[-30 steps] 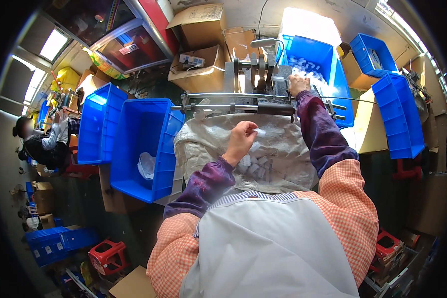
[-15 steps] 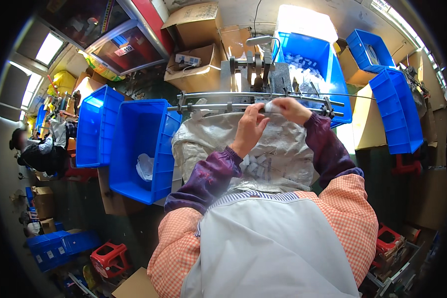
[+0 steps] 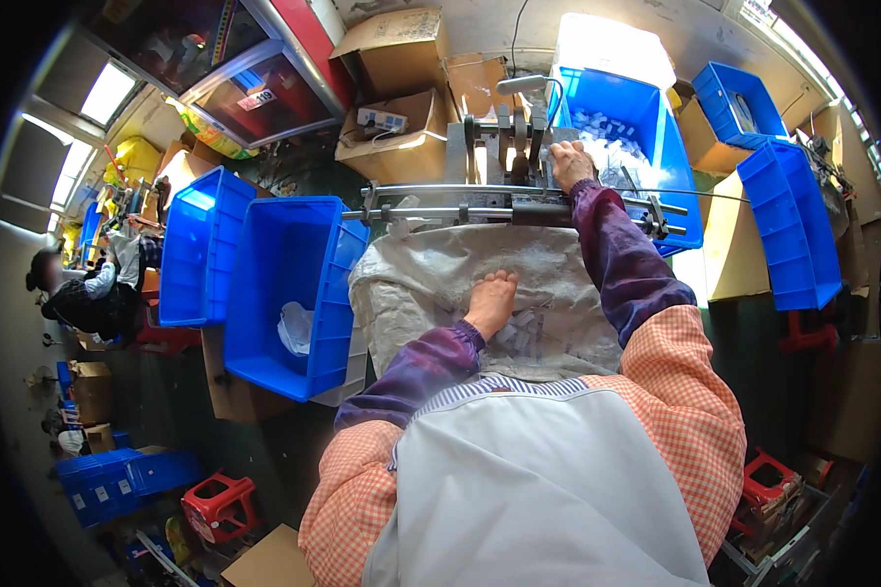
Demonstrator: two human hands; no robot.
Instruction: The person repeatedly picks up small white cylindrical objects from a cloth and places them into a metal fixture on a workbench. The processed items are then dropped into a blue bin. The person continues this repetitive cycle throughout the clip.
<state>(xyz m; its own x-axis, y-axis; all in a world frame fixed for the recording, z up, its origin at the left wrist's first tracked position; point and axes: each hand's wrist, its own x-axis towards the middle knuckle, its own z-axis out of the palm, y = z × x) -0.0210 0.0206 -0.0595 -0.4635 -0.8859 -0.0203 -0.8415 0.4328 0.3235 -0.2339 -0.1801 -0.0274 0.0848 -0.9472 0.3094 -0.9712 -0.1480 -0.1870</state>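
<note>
My left hand (image 3: 491, 303) is low over a pale, wrinkled cloth sheet (image 3: 411, 269). Its fingers are curled in, and whatever they hold, if anything, is hidden. Small white pieces (image 3: 524, 333) lie on the sheet just beside it. Further away, my right hand (image 3: 571, 164) reaches past the metal rails (image 3: 440, 212) to the right side of a bench machine (image 3: 504, 147) with upright discs. Its fingers bend down against the machine's grey block; what they grip cannot be made out. A blue bin (image 3: 671, 161) with many white pieces stands right of that hand.
Two blue bins stand at left, the nearer one (image 3: 274, 323) with a clear plastic bag inside. Open cardboard boxes (image 3: 392, 142) sit behind the rails. More blue crates (image 3: 788, 220) are at right. Red stools (image 3: 220, 509) stand on the floor. Another person (image 3: 98, 293) sits far left.
Both hands were together at the rails around a small white piece. My left hand has drawn back toward me over the sheet; my right hand has moved forward to the machine.
</note>
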